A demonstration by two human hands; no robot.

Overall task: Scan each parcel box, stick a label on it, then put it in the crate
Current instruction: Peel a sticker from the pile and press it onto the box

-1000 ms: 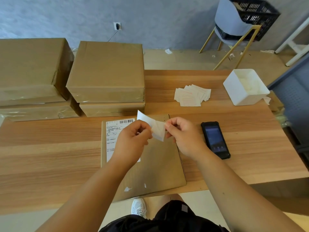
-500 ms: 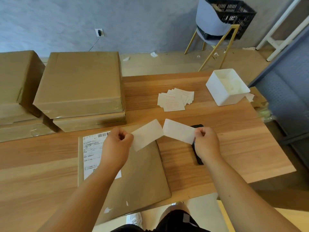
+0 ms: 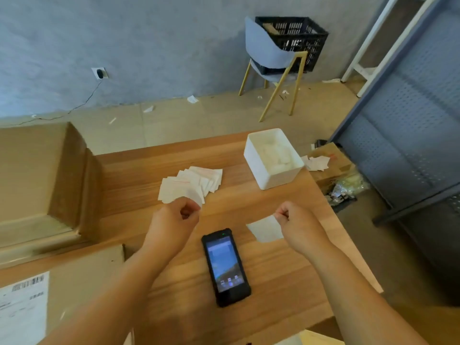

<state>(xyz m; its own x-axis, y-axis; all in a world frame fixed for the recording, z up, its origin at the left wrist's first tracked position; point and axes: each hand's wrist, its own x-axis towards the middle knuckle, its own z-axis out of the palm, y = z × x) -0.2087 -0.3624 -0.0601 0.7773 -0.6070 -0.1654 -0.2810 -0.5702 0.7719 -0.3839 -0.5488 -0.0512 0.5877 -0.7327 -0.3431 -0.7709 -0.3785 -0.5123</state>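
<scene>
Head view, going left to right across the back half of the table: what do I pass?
Stacked cardboard boxes → pile of labels → white tub.

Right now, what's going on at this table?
A person is mid-labelling. The right hand pinches a white slip over the table. The left hand is curled beside the label pile; whether it holds anything is unclear. The scanner lies screen-up on the table, with a box at lower left. The crate sits on a chair beyond.
</scene>
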